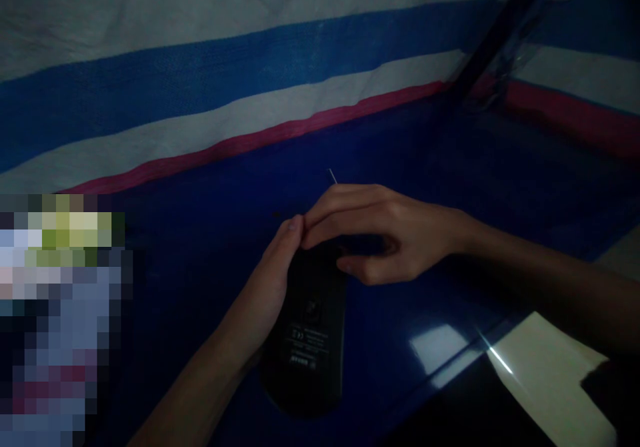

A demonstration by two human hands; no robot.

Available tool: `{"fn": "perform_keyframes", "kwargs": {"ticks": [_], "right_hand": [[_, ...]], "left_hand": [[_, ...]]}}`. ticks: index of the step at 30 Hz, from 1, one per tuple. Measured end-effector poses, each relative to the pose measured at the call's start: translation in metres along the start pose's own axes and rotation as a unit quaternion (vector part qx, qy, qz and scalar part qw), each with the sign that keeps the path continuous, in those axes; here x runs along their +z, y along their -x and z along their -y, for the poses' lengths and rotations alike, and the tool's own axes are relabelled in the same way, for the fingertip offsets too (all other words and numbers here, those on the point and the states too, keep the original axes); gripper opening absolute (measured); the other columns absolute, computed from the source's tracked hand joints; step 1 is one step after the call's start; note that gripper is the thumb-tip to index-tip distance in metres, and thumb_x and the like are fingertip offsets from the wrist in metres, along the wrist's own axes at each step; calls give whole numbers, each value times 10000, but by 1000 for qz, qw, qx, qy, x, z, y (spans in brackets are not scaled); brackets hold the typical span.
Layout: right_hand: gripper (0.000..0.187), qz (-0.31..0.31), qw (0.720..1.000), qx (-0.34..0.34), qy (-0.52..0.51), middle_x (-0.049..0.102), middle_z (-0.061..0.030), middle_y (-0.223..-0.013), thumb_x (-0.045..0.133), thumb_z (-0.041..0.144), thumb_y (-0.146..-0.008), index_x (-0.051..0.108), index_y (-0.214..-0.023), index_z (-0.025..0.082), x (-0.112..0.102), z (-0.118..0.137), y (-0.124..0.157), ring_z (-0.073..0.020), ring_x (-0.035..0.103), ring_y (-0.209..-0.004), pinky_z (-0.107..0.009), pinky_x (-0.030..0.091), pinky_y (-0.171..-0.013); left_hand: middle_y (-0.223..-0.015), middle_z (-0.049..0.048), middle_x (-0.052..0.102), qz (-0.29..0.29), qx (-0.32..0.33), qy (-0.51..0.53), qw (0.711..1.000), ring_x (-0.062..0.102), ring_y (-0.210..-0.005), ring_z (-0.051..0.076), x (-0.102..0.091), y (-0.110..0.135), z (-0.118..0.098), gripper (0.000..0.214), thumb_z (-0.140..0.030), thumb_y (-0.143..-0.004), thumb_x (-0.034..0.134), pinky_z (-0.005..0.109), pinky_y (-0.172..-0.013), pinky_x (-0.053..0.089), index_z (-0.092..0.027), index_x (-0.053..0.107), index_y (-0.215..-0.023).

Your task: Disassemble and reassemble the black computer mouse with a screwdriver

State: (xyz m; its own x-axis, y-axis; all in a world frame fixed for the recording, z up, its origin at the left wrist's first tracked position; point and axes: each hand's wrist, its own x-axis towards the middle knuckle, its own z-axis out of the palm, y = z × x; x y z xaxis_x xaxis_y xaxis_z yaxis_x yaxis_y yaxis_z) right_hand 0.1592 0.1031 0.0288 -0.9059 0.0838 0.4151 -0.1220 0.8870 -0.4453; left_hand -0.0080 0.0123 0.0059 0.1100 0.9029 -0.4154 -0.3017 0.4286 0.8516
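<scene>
A black computer mouse (320,380), underside up, shows its sensor opening and pale printed label. Along its left edge lies the thumb of my left hand (265,287); the other fingers are hidden, and this hand is closed on the mouse. My right hand (380,230) bends over the far end, fingertips meeting my left thumb tip and thumb at the mouse's right edge. Its grip spans that end, which the fingers partly cover. A thin pale line (333,176) shows just beyond my right knuckles; I cannot make out what it is.
Beneath is a glossy dark blue table (200,247). A striped white, blue and red sheet (225,67) hangs behind it, with a dark post (500,33) at back right. Cream-coloured material (550,373) lies at lower right. A pixelated area (65,313) hides the lower left.
</scene>
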Motion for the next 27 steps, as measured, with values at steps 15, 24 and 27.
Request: {"fn": "perform_keyframes", "kwargs": {"ticks": [15, 24, 27], "right_hand": [[506, 102, 990, 58, -78, 543, -115, -1279, 725, 207, -773, 535, -1228, 89, -8, 9, -1, -164, 531, -1187, -303, 436, -1011], [566, -57, 969, 200, -134, 613, -11, -991, 752, 385, -740, 520, -1201, 153, -18, 2, 1, -124, 606, -860, -224, 498, -687], [585, -77, 961, 215, -157, 608, -14, -1008, 732, 399, -762, 491, -1237, 158, -13, 2, 0, -125, 604, -864, -228, 511, -690]], "left_hand": [[-908, 71, 701, 31, -39, 39, 998, 687, -785, 238, -1, 3, -7, 568, -613, -846, 489, 321, -637, 537, -207, 566, -1235], [-1105, 19, 654, 105, 115, -101, 983, 611, -997, 213, -8, 6, 0, 574, -393, -709, 775, 276, -759, 497, -302, 574, -1239], [-1001, 16, 663, 75, 123, -135, 980, 610, -911, 184, -6, 7, 0, 581, -373, -676, 804, 250, -711, 483, -279, 595, -1209]]}}
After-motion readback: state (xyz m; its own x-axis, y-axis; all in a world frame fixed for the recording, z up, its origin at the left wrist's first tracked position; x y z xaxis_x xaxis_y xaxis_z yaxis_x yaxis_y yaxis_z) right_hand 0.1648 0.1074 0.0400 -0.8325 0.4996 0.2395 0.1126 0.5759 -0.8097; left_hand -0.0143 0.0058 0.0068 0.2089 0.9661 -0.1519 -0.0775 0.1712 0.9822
